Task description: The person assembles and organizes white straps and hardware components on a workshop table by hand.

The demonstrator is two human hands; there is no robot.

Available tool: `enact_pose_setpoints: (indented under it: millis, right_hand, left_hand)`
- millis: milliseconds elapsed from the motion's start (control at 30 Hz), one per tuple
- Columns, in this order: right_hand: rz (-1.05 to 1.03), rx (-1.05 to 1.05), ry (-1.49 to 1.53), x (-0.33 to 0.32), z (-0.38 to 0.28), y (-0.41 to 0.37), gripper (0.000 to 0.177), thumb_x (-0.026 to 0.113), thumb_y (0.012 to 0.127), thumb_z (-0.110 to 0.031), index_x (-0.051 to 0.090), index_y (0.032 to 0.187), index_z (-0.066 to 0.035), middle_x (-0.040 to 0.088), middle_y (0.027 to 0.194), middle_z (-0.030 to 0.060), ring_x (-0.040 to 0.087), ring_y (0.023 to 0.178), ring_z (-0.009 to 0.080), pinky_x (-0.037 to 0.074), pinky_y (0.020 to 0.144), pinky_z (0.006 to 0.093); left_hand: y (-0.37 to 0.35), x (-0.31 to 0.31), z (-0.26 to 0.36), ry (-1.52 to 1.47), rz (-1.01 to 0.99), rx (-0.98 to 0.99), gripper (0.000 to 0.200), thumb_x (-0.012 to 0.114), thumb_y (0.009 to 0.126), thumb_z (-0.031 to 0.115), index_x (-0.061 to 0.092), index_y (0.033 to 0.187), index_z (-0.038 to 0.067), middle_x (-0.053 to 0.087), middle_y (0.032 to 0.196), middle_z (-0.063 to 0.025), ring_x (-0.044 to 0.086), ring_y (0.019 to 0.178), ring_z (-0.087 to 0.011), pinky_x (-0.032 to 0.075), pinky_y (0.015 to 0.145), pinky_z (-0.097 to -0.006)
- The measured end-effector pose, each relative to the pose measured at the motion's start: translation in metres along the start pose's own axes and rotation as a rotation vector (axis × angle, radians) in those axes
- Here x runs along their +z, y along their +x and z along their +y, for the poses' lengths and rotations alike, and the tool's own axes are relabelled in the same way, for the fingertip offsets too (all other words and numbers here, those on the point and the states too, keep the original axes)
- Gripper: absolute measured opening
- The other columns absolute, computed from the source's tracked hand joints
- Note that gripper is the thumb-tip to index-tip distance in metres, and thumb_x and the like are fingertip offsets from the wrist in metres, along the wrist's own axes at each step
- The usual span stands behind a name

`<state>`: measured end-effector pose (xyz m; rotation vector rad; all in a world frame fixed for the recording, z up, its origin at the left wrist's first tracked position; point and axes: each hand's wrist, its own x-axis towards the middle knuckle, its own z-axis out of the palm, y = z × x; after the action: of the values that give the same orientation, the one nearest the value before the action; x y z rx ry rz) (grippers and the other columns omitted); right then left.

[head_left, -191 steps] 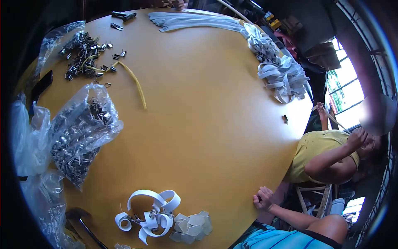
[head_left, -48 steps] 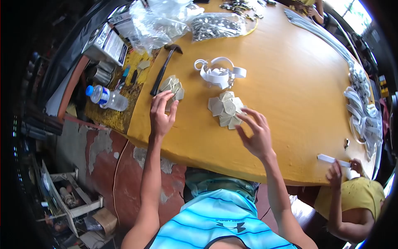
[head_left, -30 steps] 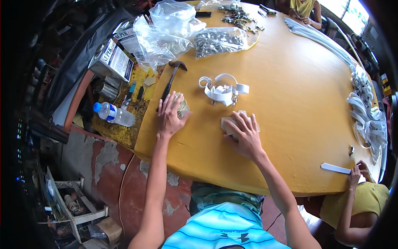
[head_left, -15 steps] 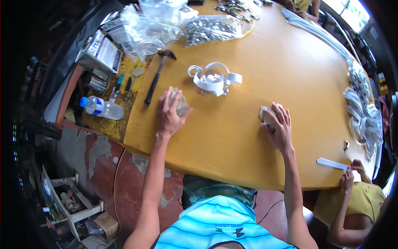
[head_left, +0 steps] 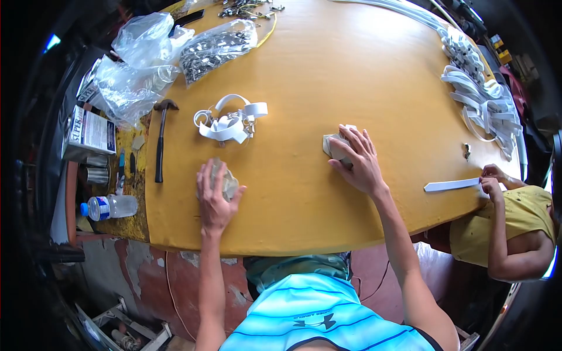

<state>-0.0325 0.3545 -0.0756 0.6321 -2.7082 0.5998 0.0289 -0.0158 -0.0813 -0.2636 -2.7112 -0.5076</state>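
My left hand [head_left: 216,202] lies on a crumpled pale cloth [head_left: 229,183] on the yellow-covered table, fingers curved over it. My right hand [head_left: 362,162] presses down on a similar pale cloth [head_left: 333,147] further right, fingers bent over its edge. Both palms face the tabletop, and most of each cloth is hidden beneath the hand. A tangle of white straps with metal fittings [head_left: 228,125] sits beyond and between my hands. To the left of my left hand is a claw hammer [head_left: 160,143] with a dark handle.
A clear bag of metal parts [head_left: 216,50] and crumpled plastic bags [head_left: 140,70] lie at the far left. A water bottle [head_left: 114,207] lies at the left edge. Several white straps [head_left: 483,108] line the right side. A co-worker [head_left: 506,225] handles a white strip [head_left: 452,185].
The view has turned, so the table's contents appear further left. Against the table, my left hand is a little further from the hammer and my right hand further from the strap tangle.
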Motion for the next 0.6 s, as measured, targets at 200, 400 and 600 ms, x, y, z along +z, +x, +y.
enact_pose_setpoints:
  millis: [200, 400, 600]
  right_hand:
    - [0.013, 0.006, -0.017, 0.001, 0.001, -0.002, 0.049, 0.068, 0.088, -0.041, 0.058, 0.130, -0.019, 0.044, 0.146, 0.0133, 0.039, 0.135, 0.0362, 0.022, 0.117, 0.0544]
    - [0.029, 0.069, -0.022, -0.005, 0.006, -0.011, 0.049, 0.067, 0.087, -0.042, 0.058, 0.129, -0.017, 0.044, 0.146, 0.0139, 0.038, 0.135, 0.0356, 0.022, 0.117, 0.0541]
    - [0.043, 0.049, -0.003, 0.004, 0.039, 0.041, 0.046, 0.065, 0.090, -0.044, 0.060, 0.126, -0.016, 0.044, 0.145, 0.0134, 0.038, 0.135, 0.0360, 0.023, 0.117, 0.0527]
  left_hand:
    - [0.023, 0.029, 0.076, -0.129, -0.101, 0.203, 0.064, 0.073, 0.082, 0.042, 0.054, 0.133, 0.007, 0.044, 0.141, -0.0233, 0.040, 0.131, -0.0438, 0.030, 0.112, -0.0539]
    - [0.102, 0.084, 0.092, -0.179, -0.059, 0.266, 0.058, 0.071, 0.083, 0.033, 0.053, 0.132, 0.007, 0.044, 0.141, -0.0242, 0.040, 0.130, -0.0442, 0.030, 0.112, -0.0536]
    - [0.157, 0.111, 0.095, -0.192, 0.001, 0.274, 0.057, 0.071, 0.083, 0.029, 0.052, 0.132, 0.005, 0.046, 0.138, -0.0243, 0.042, 0.128, -0.0444, 0.032, 0.111, -0.0525]
